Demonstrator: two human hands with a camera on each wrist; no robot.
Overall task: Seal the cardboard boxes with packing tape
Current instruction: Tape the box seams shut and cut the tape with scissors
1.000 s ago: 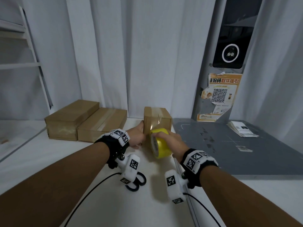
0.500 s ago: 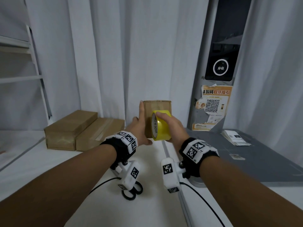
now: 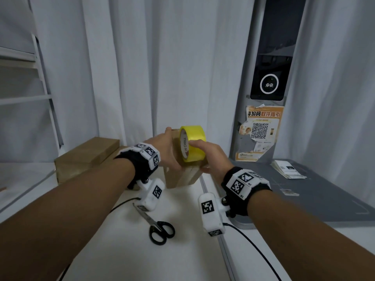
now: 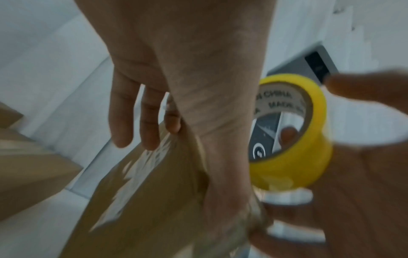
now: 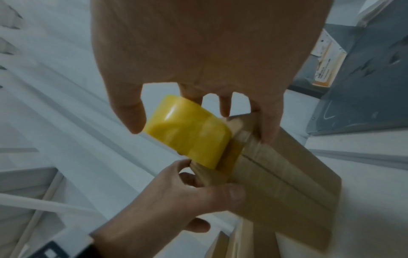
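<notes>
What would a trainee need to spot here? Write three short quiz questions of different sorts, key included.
1. True or false: the right hand grips the yellow tape roll.
2. Which does the left hand hold: A) the black-handled scissors, B) the small cardboard box, C) a pen?
3. Fill in: the scissors lie on the white ____.

Key: 1 true; 2 B; 3 table.

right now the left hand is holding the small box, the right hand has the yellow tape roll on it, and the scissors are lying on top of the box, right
Not quite: the head view shows the scissors lying on the white table below the wrists, not on the small box. The left hand does hold that box, and the right hand has the yellow tape roll on it.
</notes>
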